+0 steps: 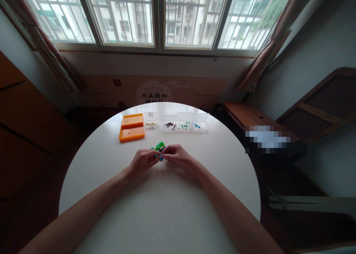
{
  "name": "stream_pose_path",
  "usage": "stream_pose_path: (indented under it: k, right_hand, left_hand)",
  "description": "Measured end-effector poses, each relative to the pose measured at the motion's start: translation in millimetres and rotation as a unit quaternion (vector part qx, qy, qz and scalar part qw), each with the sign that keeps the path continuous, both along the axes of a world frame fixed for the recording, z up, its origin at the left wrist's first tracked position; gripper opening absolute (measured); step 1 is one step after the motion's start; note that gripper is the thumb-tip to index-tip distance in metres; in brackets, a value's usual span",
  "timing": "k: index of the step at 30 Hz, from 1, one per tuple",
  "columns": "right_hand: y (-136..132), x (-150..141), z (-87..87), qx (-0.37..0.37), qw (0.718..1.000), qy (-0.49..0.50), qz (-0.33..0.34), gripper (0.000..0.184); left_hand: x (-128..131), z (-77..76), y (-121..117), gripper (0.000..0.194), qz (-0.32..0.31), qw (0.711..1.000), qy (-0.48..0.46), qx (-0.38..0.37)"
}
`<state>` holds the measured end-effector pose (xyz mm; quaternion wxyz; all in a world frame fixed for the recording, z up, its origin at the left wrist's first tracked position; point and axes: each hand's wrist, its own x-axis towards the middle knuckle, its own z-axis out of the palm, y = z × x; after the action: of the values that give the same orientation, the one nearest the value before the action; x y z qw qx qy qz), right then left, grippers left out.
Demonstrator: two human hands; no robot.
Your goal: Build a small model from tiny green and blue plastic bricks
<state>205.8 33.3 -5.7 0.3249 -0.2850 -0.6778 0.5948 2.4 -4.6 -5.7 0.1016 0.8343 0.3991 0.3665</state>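
Small green, blue and dark building bricks [160,146] are clustered in the middle of the white table, just beyond my fingertips. From the left, my left hand [144,160] reaches in with thumb and fingers pinched at the near side of the cluster. My right hand [177,154] is also closed in a pinch, and its fingertips almost meet those of the left. Tiny blue bricks [161,158] show between and just below the fingertips. Whether they are joined to the green and dark ones is too small to tell, and my fingers hide part of the cluster.
On the round white table [155,209], an orange two-part tray [132,137] lies back left. Beside it stands a clear box [151,121] of pale pieces. Further right, open clear compartments [184,127] hold dark, green and blue pieces. A wooden bench [247,113] stands beyond the table's right edge.
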Motion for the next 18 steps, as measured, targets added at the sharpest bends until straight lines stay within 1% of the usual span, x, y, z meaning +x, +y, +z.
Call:
stream_pose_path:
  k: [12,18]
  right_hand:
    - [-0.2,0.0,0.2,0.002,1.000,-0.005,-0.003,0.034]
    - [-0.6,0.2,0.9,0.003,1.000,-0.007,-0.006,0.035]
  left_hand:
    - [0.3,-2.3,0.5,0.019,0.000,1.000,0.001,-0.003]
    - [1.0,0.2,0.4,0.019,-0.004,1.000,-0.001,0.005]
